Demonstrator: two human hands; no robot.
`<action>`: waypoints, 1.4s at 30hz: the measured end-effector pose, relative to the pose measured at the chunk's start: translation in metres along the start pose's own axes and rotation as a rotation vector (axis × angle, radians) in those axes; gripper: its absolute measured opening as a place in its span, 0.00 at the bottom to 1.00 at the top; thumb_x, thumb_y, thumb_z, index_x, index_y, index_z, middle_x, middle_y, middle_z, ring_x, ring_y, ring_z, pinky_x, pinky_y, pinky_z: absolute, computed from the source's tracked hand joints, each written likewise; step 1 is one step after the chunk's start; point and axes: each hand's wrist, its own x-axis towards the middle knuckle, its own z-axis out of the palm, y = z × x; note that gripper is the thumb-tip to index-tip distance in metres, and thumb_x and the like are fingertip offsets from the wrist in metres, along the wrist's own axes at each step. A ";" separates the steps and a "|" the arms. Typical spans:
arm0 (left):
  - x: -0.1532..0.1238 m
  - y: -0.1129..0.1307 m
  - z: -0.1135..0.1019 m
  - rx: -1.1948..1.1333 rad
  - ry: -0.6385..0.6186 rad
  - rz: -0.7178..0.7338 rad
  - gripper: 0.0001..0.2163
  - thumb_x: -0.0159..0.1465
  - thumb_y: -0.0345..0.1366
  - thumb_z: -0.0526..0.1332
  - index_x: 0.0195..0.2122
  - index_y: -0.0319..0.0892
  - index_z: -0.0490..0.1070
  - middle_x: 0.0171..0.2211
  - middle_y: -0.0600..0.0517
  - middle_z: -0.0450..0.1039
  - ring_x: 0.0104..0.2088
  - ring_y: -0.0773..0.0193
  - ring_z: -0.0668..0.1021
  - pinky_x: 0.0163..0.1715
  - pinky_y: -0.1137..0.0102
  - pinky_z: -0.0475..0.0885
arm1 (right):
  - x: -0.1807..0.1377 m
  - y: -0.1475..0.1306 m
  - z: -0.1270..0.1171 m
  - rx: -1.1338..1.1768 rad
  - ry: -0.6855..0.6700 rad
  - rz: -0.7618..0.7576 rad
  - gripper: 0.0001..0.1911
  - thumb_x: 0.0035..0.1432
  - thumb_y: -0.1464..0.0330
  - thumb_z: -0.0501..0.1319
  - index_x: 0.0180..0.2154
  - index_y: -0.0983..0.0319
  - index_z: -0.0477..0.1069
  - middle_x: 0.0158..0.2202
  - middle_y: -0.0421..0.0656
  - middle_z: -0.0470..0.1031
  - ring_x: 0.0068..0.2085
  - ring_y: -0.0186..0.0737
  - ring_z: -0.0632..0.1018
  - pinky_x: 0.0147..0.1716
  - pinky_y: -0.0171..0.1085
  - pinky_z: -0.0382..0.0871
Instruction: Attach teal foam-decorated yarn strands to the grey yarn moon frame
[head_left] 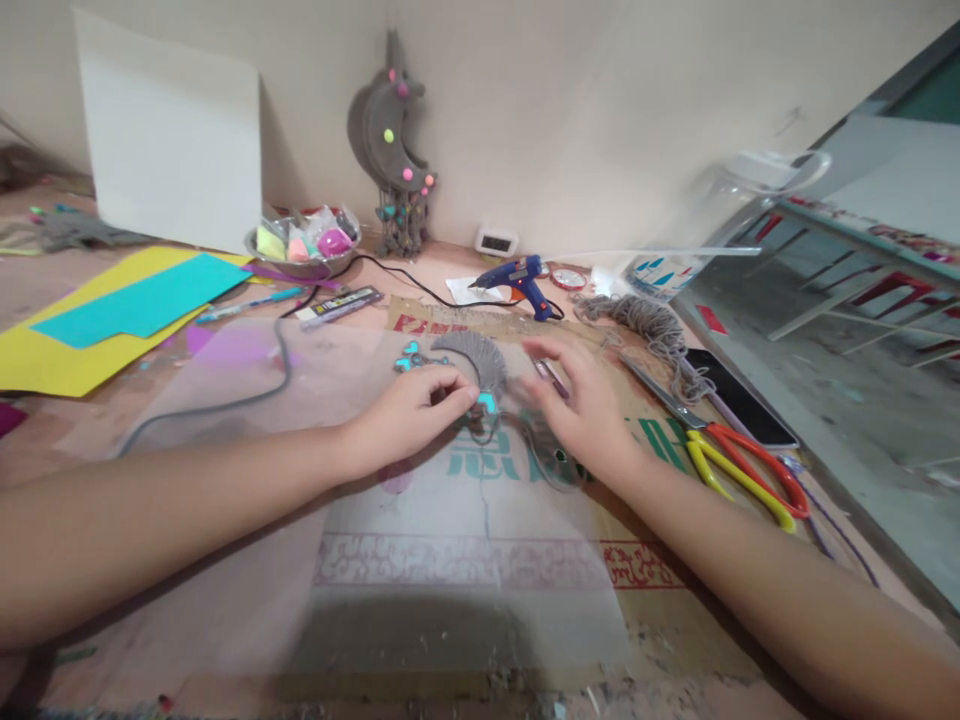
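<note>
A small grey yarn-wrapped crescent with turquoise beads lies on a sheet of printed cardboard. My left hand is closed in a pinch on its lower edge, at a turquoise piece. My right hand hovers just to the right of the crescent, smeared by motion, fingers spread and curled over loose grey yarn. A thin grey strand trails from the crescent toward me.
Red and yellow scissors and a dark phone lie to the right. A blue glue gun, a yarn bundle, a bowl of pompoms, yellow and teal paper and a hanging grey moon ornament stand behind.
</note>
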 end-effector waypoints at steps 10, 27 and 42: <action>-0.001 -0.002 0.000 -0.085 -0.075 0.036 0.14 0.67 0.42 0.53 0.29 0.39 0.68 0.28 0.54 0.69 0.31 0.67 0.71 0.32 0.72 0.65 | -0.005 -0.026 0.001 -0.058 -0.132 -0.130 0.05 0.62 0.67 0.59 0.36 0.60 0.73 0.33 0.42 0.79 0.37 0.41 0.76 0.40 0.41 0.66; -0.004 -0.003 0.002 -0.164 -0.043 -0.062 0.09 0.63 0.41 0.60 0.36 0.40 0.73 0.32 0.53 0.75 0.32 0.68 0.76 0.34 0.72 0.70 | -0.002 -0.035 0.001 0.405 -0.164 0.309 0.05 0.57 0.70 0.60 0.34 0.59 0.74 0.32 0.39 0.79 0.35 0.36 0.79 0.39 0.35 0.71; 0.000 -0.010 0.006 -0.426 -0.048 -0.170 0.09 0.58 0.39 0.66 0.35 0.38 0.72 0.33 0.51 0.77 0.34 0.67 0.78 0.36 0.71 0.72 | -0.001 -0.036 0.000 0.316 -0.132 0.286 0.05 0.56 0.67 0.62 0.34 0.59 0.76 0.32 0.40 0.80 0.36 0.37 0.78 0.40 0.37 0.71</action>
